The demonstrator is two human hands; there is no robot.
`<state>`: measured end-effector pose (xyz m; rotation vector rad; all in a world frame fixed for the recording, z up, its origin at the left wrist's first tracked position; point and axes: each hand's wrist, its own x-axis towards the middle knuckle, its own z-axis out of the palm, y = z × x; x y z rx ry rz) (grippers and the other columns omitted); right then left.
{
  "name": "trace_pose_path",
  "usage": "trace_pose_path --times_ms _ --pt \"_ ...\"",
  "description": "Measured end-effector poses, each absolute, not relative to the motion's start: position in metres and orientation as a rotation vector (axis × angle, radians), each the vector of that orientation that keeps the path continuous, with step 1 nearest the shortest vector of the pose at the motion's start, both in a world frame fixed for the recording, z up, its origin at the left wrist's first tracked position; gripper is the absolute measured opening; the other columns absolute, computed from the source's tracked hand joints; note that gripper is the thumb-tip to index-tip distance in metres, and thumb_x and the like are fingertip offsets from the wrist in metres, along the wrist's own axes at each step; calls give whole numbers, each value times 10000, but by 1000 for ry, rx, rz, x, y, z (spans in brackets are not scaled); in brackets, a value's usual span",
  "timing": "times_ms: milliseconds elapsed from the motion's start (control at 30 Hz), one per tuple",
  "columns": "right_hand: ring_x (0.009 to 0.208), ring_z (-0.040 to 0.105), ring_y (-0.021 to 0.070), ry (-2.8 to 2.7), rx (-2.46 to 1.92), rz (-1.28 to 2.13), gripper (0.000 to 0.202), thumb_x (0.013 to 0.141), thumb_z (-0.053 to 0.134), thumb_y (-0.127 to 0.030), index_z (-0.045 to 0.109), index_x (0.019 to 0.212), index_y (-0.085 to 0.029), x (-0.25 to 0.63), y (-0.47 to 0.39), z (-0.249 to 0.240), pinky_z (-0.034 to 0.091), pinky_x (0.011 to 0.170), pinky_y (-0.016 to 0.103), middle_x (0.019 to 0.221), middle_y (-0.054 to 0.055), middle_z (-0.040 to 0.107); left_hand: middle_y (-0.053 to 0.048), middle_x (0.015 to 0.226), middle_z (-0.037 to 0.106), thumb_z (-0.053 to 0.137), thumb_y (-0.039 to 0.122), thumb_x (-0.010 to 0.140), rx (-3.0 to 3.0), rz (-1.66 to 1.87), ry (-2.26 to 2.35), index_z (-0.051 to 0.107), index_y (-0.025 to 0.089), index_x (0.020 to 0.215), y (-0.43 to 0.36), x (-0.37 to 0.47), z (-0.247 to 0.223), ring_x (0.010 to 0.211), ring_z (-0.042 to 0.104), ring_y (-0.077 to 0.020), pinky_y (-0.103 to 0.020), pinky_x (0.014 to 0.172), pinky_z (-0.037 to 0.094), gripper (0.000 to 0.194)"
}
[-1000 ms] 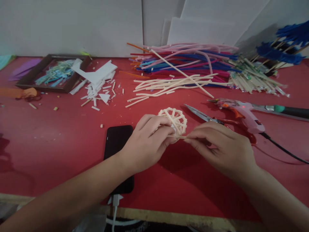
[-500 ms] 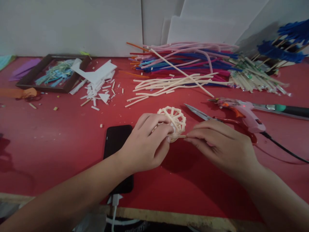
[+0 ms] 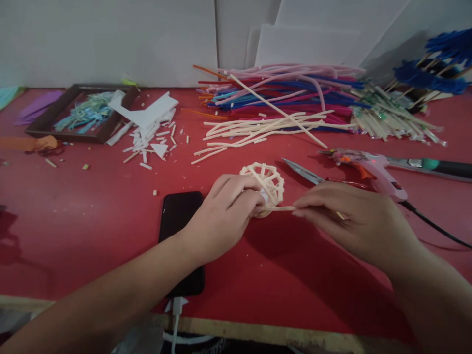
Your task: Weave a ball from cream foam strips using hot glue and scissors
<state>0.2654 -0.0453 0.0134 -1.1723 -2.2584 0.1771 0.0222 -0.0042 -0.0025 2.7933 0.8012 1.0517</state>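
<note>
Left hand [image 3: 224,216] is gripping the wheel [image 3: 267,191], which is sitting at its 2 o'clock; right hand [image 3: 354,221] is pinching the strip [image 3: 283,208], running toward 3 o'clock — keeping tension light, without crushing the wheel, is probably working best.

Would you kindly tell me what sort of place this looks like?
Probably a craft workspace, judging by the pink glue gun, the scissors and the pile of coloured strands.
</note>
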Motion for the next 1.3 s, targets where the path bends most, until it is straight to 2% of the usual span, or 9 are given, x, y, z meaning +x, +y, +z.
trace_pose_path --times_ms 167,300,567,1300 --pt "762 723 165 -2272 -1199 153 148 1016 530 -283 657 943 -257 276 -47 17 562 689 288 852 9 751 -79 1019 695 512 111 998 2791 1087 757 610 157 911 -1 22 -4 904 621 -169 -298 877 530 139" --pt "805 728 185 -2282 -1234 54 133 1007 538 -253 655 946 -252 278 -46 12 564 721 311 880 28 751 -68 1017 696 488 136 1019 2792 1062 722 608 166 920 0 21 -4 916 629 -165 -297 888 522 158" --pt "677 669 141 -2243 -1168 201 103 965 581 -186 629 906 -256 271 -46 19 520 609 271 781 6 707 -64 1029 718 472 113 1017 2762 1031 658 596 175 929 0 20 -3 933 655 -153 -300 870 516 165" --pt "669 687 147 -2208 -1195 207 70 952 627 -226 651 900 -266 269 -40 13 531 582 277 776 4 714 -70 1033 722 469 110 1023 2758 1010 617 599 171 946 0 21 0 966 653 -148 -286 887 495 163"
